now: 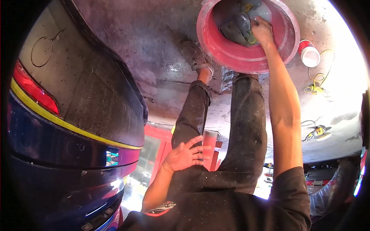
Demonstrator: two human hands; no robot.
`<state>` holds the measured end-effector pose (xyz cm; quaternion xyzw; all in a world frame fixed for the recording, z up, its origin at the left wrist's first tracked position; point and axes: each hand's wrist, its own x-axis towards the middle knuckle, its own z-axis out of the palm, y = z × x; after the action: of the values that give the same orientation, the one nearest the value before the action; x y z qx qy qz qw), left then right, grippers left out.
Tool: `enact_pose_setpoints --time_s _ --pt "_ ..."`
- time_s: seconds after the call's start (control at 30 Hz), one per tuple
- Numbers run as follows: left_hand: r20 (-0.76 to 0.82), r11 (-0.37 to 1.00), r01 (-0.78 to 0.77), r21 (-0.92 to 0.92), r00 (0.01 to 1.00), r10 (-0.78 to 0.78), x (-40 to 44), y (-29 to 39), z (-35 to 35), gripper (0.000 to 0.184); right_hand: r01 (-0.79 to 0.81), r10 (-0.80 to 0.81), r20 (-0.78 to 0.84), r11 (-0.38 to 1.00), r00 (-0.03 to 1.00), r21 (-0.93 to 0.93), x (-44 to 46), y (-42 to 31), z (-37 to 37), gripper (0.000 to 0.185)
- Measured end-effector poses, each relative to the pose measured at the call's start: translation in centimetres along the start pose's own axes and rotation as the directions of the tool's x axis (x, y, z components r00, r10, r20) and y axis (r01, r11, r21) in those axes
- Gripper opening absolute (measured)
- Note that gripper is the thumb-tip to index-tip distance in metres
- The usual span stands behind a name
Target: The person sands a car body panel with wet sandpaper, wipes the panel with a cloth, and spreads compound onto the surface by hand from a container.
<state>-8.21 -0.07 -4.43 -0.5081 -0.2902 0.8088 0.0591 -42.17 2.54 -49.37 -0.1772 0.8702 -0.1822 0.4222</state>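
A worn red tub (283,50) stands on the floor by my feet, with cloudy water and dark flat pieces (235,32) inside. My right hand (264,31) reaches into it, fingers curled closed beside the dark pieces and a yellow-green bit (251,37). What those fingers grip is partly hidden. In front of my left thigh hangs my left hand (189,156), its fingers spread and nothing in it.
At left is a dark blue car body (69,150) with a dull grey panel (88,88), red light (36,90) and yellow strip (77,127). Right of the tub lie a red-and-white container (309,54) and two yellow corded tools (316,89) (317,133).
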Motion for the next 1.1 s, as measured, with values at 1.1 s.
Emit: enact_pose_setpoints --time_s 1.1 --pt "0.160 0.992 0.041 -0.121 0.987 -0.021 -1.1 2.5 -1.5 0.079 0.597 -0.605 0.111 0.711 0.789 -0.371 -0.8 -4.7 -4.7 0.034"
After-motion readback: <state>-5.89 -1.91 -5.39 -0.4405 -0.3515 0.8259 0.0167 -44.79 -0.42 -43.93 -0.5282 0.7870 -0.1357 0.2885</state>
